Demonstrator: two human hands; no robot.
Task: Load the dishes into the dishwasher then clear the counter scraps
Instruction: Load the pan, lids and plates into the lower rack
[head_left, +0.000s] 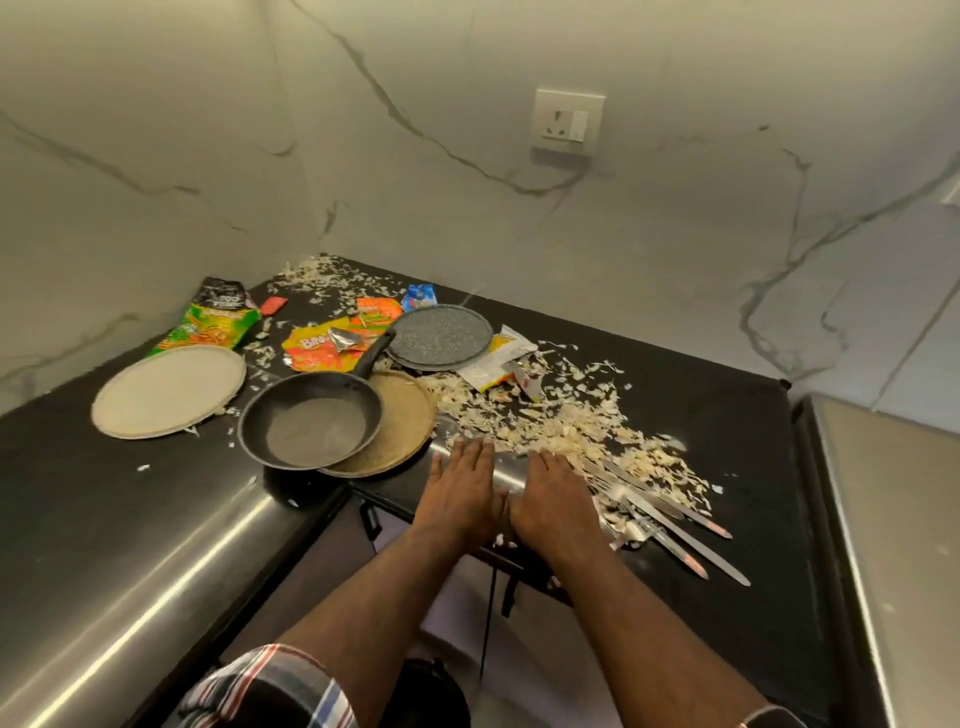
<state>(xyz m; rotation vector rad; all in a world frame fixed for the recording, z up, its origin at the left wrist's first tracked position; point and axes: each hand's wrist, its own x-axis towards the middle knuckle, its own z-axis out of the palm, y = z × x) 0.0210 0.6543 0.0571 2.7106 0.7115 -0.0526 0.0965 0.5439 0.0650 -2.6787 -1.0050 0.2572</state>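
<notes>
While flat side by side, left hand (464, 491) and right hand (551, 499) hold nothing, fingers (470, 452) straight.

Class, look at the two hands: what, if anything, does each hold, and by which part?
Nothing is held. The left hand and right hand lie flat, fingers straight, on the counter beside the scraps.

— How many plates?
— Three: a beige one (169, 392), a brown one (402, 426) under the pan, and a grey speckled one (440, 336).
— Pans?
— One black frying pan (310, 426).
— Wrappers?
— About five, among them a green bag (210, 325), an orange one (322, 345) and a blue one (420, 297).
— Cutlery?
— A bunch of knives (670, 525); I cannot count them exactly.
— Hands?
— Two.
</notes>
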